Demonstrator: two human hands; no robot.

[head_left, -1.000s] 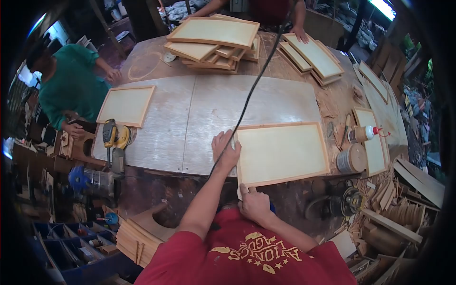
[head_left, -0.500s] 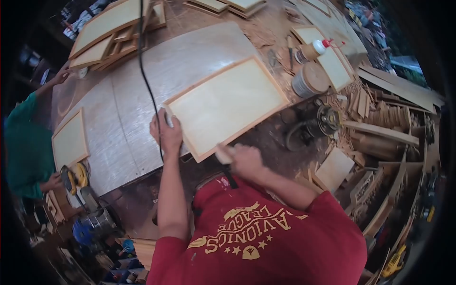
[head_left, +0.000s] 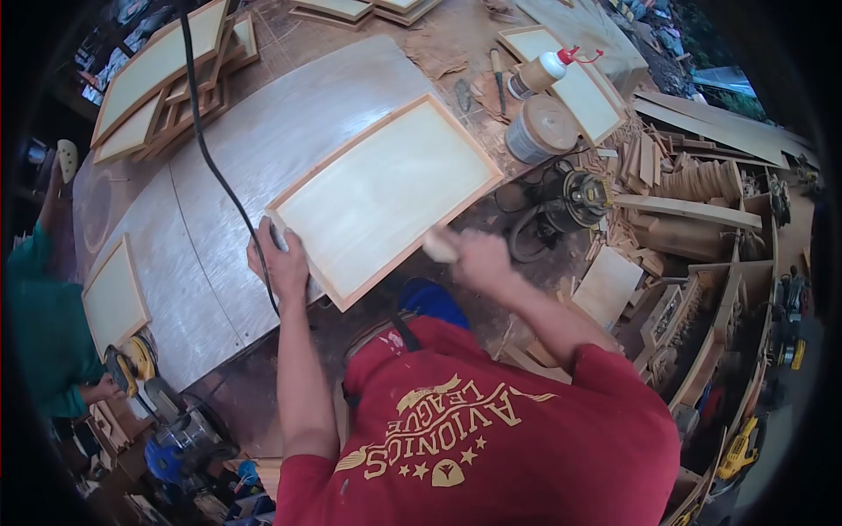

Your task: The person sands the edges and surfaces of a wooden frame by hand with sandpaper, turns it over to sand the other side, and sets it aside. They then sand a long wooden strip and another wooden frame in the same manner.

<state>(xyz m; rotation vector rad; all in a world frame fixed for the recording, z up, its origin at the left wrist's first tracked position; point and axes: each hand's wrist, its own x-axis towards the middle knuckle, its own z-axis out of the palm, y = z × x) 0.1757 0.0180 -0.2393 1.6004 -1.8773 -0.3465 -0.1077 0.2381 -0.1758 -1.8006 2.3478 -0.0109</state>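
A shallow wood-framed panel (head_left: 386, 206) with a pale face lies tilted across the near edge of the worktable. My left hand (head_left: 282, 263) grips its left end, thumb and fingers closed at the frame. My right hand (head_left: 482, 261) is closed around a small pale block (head_left: 441, 245), held against or right beside the panel's near long edge. A black cable (head_left: 215, 149) hangs down across the view and passes over my left hand.
Stacked framed panels (head_left: 162, 74) stand at the back left. A glue bottle (head_left: 539, 74), a tub (head_left: 539, 130) and a power tool (head_left: 574, 197) sit to the right. At the left, a person in a green sleeve (head_left: 48, 324) has a hand by a yellow sander (head_left: 136, 358).
My right hand has slid with the block to the right along the panel's near edge. The co-worker's far hand has lifted off the panel stack, and my view has shifted slightly.
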